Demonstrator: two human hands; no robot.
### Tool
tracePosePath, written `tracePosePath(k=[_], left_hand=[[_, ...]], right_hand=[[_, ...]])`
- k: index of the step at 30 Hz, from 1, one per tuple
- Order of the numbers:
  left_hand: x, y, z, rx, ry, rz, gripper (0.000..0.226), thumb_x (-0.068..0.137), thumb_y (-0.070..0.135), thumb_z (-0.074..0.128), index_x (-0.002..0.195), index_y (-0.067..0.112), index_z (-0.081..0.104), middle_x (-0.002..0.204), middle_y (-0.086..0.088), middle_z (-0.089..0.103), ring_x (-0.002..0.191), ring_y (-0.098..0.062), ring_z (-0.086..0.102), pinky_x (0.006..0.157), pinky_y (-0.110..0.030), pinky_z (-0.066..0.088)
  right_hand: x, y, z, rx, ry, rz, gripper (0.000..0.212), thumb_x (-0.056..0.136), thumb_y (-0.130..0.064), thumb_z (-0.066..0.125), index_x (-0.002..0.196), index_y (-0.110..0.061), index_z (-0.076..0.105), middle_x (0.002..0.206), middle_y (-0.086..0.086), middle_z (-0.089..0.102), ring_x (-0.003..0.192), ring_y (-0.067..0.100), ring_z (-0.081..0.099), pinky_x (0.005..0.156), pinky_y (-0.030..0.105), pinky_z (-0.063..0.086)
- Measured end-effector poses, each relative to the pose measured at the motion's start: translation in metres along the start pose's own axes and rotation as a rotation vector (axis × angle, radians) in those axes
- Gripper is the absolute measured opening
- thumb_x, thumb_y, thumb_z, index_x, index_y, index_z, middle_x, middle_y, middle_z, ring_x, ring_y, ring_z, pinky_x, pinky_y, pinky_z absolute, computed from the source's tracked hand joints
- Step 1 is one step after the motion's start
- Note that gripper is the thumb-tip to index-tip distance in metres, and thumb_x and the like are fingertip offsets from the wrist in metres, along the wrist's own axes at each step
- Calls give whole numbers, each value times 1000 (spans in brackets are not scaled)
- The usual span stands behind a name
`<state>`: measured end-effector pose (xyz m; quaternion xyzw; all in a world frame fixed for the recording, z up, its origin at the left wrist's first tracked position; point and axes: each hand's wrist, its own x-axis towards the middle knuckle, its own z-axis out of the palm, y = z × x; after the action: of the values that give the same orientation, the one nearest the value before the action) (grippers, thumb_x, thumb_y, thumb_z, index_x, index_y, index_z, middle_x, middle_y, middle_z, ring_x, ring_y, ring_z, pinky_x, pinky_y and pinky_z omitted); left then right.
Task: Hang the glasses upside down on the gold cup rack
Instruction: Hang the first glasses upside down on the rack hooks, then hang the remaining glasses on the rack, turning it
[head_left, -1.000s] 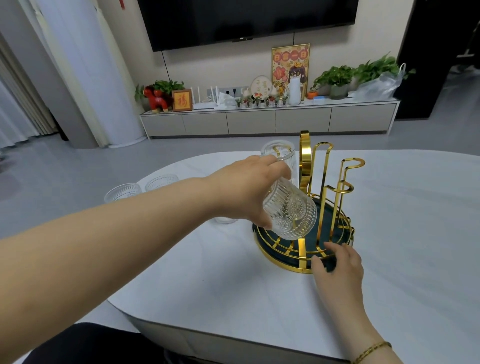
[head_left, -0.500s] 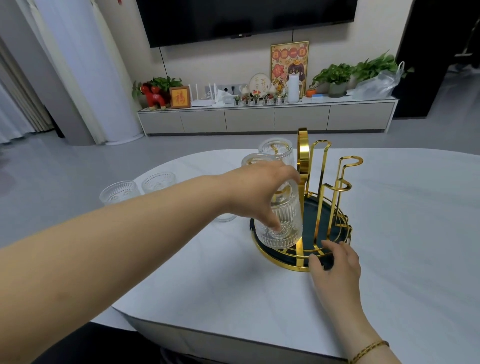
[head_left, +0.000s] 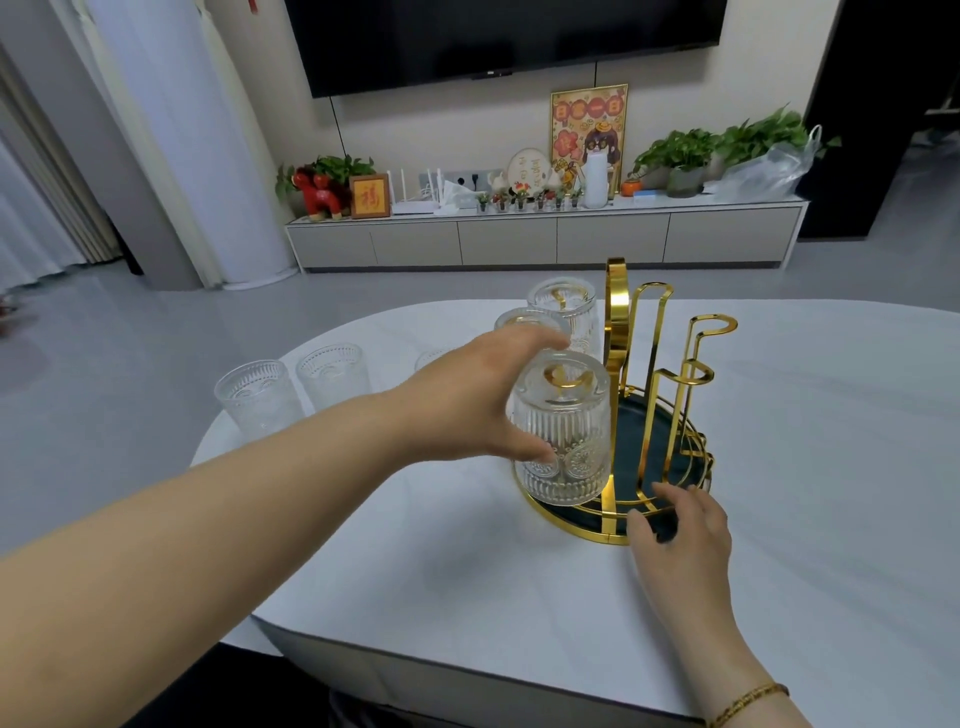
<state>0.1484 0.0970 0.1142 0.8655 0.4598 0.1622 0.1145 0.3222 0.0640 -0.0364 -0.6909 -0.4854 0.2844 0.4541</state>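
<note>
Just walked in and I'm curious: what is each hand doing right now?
Left hand: closed around an upside-down glass over a peg of the gold rack.
Right hand: open, fingertips on the rack's base rim.

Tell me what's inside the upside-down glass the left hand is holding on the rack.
Through the held glass, a gold hook top of the gold cup rack shows near its upturned base. The hook's lower stem blurs behind the ribbed pattern, and the left hand covers the glass's left side.

White oval table (head_left: 467, 582), gold cup rack (head_left: 623, 519), two upright glasses (head_left: 258, 397)
</note>
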Motion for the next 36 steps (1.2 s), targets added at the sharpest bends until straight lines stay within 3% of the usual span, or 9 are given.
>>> tracePosePath(k=[3, 7, 11, 14, 18, 24, 30, 36], left_hand=[[-18, -11, -2, -96, 127, -40, 74, 62, 36, 74, 125, 32, 35, 121, 15, 41, 108, 2, 37, 90, -8, 32], [-50, -39, 2, -220, 384, -166, 49, 66, 26, 73, 102, 42, 43, 103, 27, 48, 97, 9, 48, 83, -1, 34], [-77, -82, 15, -328, 652, -440, 25, 74, 14, 66, 81, 35, 56, 86, 20, 56, 83, 0, 54, 69, -1, 38], [-92, -114, 26, -410, 821, -684, 13, 77, 12, 61, 87, 20, 61, 81, 10, 58, 77, -9, 54, 61, -5, 38], [-101, -144, 34, -509, 1027, -913, 33, 77, 13, 60, 109, 9, 53, 95, 1, 54, 83, -15, 50, 72, -24, 36], [-103, -174, 42, -503, 943, -1027, 55, 75, 17, 63, 123, 10, 37, 127, -12, 45, 94, -19, 47, 76, -30, 34], [-95, -198, 41, -485, 919, -1066, 74, 71, 15, 68, 132, 9, 27, 139, -15, 34, 122, -31, 40, 96, -37, 33], [-81, -227, 36, -536, 935, -1058, 91, 66, 14, 73, 137, 12, 15, 143, -10, 32, 128, -29, 34, 103, -38, 28]], right_hand=[[0, 1, 0, -4, -6, -4, 36, 83, -10, 56, 118, -10, 51, 143, 15, 31, 136, 27, 20, 108, 42, 24], [1, 0, 0, -17, -12, -2, 37, 83, -9, 56, 119, -10, 50, 143, 16, 32, 136, 27, 19, 109, 43, 23], [-1, 0, 1, -1, -26, -6, 37, 82, -8, 57, 118, -10, 51, 143, 16, 31, 136, 26, 19, 109, 43, 23], [-1, -1, 1, -6, -30, -3, 36, 81, -8, 58, 117, -9, 52, 142, 16, 32, 135, 26, 20, 109, 42, 22], [-2, -4, 3, -32, -33, -1, 37, 80, -7, 60, 116, -9, 53, 143, 17, 30, 135, 28, 21, 109, 42, 22], [-4, -8, 9, -83, -60, -5, 39, 80, -5, 59, 118, -11, 53, 145, 17, 28, 136, 28, 20, 110, 44, 22], [-2, -11, 14, -99, -38, 9, 38, 79, -2, 59, 115, -9, 54, 143, 19, 30, 134, 30, 21, 110, 46, 21], [0, -11, 14, -94, -47, 3, 39, 77, 2, 59, 115, -8, 55, 142, 19, 33, 134, 28, 22, 111, 42, 18]])
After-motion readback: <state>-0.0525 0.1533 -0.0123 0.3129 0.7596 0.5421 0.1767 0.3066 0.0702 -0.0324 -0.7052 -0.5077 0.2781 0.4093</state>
